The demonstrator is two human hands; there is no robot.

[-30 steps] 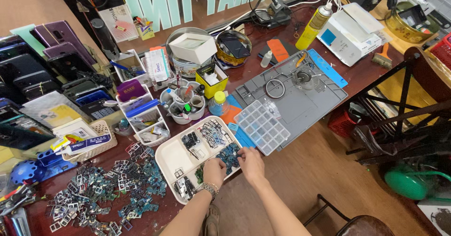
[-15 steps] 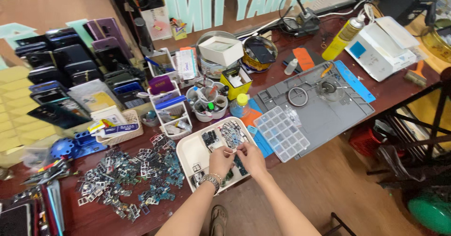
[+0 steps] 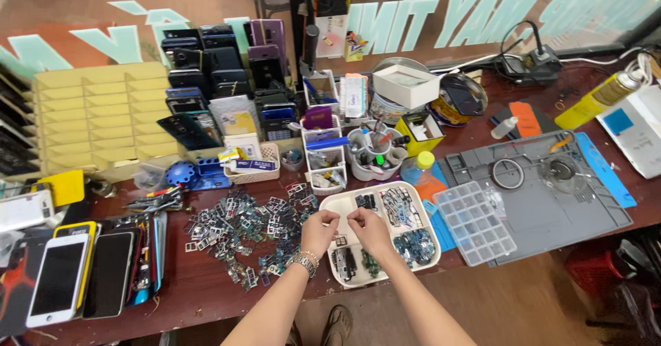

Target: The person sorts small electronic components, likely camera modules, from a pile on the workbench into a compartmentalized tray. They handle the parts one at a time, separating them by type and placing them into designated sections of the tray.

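Whatever both hands pinch over the white tray [image 3: 330, 205] is too tiny to tell; forearms cut off below.

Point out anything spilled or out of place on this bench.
A loose heap of small metal frames sprawls over the bare table left of the white tray, unsorted. Both hands, left and right, work over the tray.

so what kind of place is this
Most likely a phone repair bench: a stack of phones lies at the left, both hands sort small parts over a white divided tray, and a grey work mat lies to the right.
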